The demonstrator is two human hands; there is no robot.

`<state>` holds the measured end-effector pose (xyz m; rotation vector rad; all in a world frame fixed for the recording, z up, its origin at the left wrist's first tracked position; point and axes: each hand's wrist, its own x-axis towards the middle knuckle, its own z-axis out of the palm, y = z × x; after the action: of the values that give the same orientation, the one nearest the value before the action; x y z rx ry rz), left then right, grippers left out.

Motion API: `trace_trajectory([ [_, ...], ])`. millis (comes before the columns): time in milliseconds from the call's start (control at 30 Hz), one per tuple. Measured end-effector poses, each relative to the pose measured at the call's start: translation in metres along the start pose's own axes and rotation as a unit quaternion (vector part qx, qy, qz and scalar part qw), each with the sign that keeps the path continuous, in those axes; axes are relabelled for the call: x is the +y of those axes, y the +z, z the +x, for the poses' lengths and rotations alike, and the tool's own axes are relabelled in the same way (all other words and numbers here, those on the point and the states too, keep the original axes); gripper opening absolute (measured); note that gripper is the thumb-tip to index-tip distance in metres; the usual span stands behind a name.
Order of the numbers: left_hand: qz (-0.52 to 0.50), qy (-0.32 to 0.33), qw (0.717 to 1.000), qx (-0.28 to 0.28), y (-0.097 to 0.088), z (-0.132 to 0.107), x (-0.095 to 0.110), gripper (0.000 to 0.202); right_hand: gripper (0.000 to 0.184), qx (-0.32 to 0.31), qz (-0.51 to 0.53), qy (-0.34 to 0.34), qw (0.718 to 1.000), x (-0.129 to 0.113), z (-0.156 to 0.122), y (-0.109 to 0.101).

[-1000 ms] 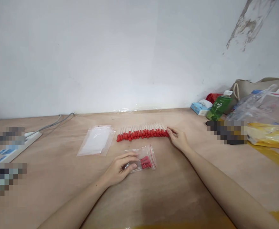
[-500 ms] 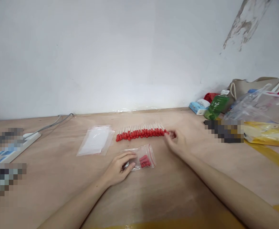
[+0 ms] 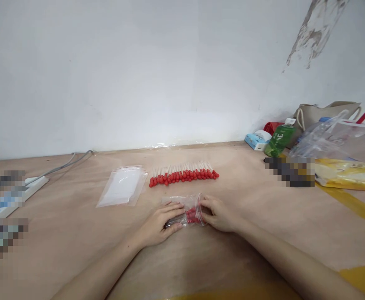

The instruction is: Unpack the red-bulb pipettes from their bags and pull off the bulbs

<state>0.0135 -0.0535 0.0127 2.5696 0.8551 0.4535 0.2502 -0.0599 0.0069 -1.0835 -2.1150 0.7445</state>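
On the brown surface [image 3: 60,246] by a white wall [image 3: 122,75], a clear bag [image 3: 189,204] lies partly under the half-open left hand [image 3: 160,225], the right hand [image 3: 219,214] at its mouth, that grip's hold impossible to tell.

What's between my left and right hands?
The head view shows a clear zip bag holding red pieces between your left hand and right hand.

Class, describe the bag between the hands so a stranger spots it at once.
Start at the brown table, against the pale wall. Nearer than the row of red-tipped sticks, a clear bag lies between the left hand and right hand. Unlike the stacked bags farther left, it shows red contents.
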Motion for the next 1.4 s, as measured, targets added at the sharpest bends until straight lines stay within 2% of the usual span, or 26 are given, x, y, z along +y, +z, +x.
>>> trace_trajectory([
  [100,0.002,0.004,1.000,0.007,0.001,-0.001,-0.002,0.040,0.007,0.003,0.073,0.059,0.996,0.001,0.000,0.007],
  [233,0.001,-0.001,1.000,0.016,0.003,-0.002,-0.004,0.041,0.016,0.015,0.210,0.105,0.972,0.002,0.001,0.013],
  [367,0.000,-0.005,1.000,0.023,0.003,-0.002,-0.005,0.042,0.029,0.043,0.282,0.139,0.948,0.002,0.002,0.006],
  [500,0.002,-0.003,1.000,0.022,0.003,-0.003,-0.006,0.041,0.029,0.088,0.305,0.189,0.929,0.016,-0.005,-0.019],
  [600,0.002,-0.005,1.000,0.019,0.003,-0.003,-0.007,0.040,0.026,0.172,0.321,0.212,0.907,0.033,-0.012,-0.051],
  [700,0.002,-0.011,1.000,0.015,0.004,-0.003,-0.008,0.039,0.024,0.301,0.312,0.180,0.883,0.047,-0.011,-0.083],
  [800,-0.003,-0.012,1.000,0.018,0.004,-0.004,-0.008,0.039,0.026,0.374,0.222,0.138,0.890,0.057,0.004,-0.100],
  [867,-0.005,-0.010,1.000,0.020,0.005,-0.004,-0.008,0.039,0.028,0.394,0.160,0.124,0.897,0.065,0.019,-0.099],
  [967,-0.008,-0.007,1.000,0.020,0.005,-0.004,-0.007,0.039,0.028,0.393,0.081,0.113,0.909,0.078,0.038,-0.083],
  [1100,-0.010,-0.009,1.000,0.027,0.005,-0.004,-0.007,0.039,0.027,0.341,0.004,0.103,0.934,0.091,0.046,-0.059],
  [1200,-0.010,-0.010,1.000,0.027,0.004,-0.004,-0.006,0.039,0.029,0.307,-0.005,0.102,0.946,0.096,0.043,-0.051],
  [1267,-0.012,-0.012,1.000,0.026,0.004,-0.003,-0.005,0.038,0.032,0.323,0.002,0.115,0.939,0.100,0.041,-0.049],
  [1400,-0.014,-0.012,0.999,0.026,0.004,-0.003,-0.006,0.038,0.037,0.396,-0.004,0.146,0.907,0.102,0.038,-0.046],
])
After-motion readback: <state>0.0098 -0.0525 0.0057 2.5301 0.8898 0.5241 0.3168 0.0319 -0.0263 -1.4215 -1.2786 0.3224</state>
